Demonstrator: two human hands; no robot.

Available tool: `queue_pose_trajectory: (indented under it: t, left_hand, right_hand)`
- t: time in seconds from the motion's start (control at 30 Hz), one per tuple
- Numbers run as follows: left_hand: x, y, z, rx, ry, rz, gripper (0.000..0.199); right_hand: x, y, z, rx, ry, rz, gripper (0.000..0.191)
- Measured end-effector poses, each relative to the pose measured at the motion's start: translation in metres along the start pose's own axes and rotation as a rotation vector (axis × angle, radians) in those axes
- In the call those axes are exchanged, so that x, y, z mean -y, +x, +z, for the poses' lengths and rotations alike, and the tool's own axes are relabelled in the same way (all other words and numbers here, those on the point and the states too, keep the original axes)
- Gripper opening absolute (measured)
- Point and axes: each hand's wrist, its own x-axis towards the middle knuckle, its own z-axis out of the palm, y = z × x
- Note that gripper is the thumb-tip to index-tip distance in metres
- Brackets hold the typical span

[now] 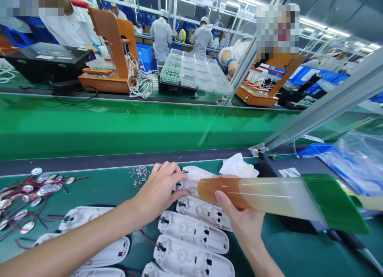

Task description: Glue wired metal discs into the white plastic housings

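A large translucent glue syringe (pixel 269 193), with amber-brown paste towards its nozzle end and a green sheet-like part at the other end, lies across the view above the bench. My right hand (pixel 243 219) is wrapped around its barrel from below. At the narrow clear tip, the fingers of my left hand (pixel 163 181) are closed on the end of the syringe. Beneath both hands, several white plastic housings (pixel 194 231) lie in a column, with small dark openings and red wires. My hands and the syringe cover parts of the upper ones.
Wired metal discs (pixel 28 189) lie in a heap at left, near more white housings (pixel 101 249). Small screws (pixel 140 175) and a white cloth (pixel 238 165) sit towards the back. A black box (pixel 287 165) stands at right, below a slanting metal post (pixel 323 105). Co-workers are beyond the belt (pixel 119 125).
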Motion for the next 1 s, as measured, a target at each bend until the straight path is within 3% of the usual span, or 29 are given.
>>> queue_pose_trajectory:
  t: [1.0]
  left_hand:
    - [-0.0005,-0.0001,-0.0005,0.016,0.021,0.004,0.026]
  right_hand:
    - [0.0023,-0.0004,-0.0007,-0.049,0.056,0.066,0.032]
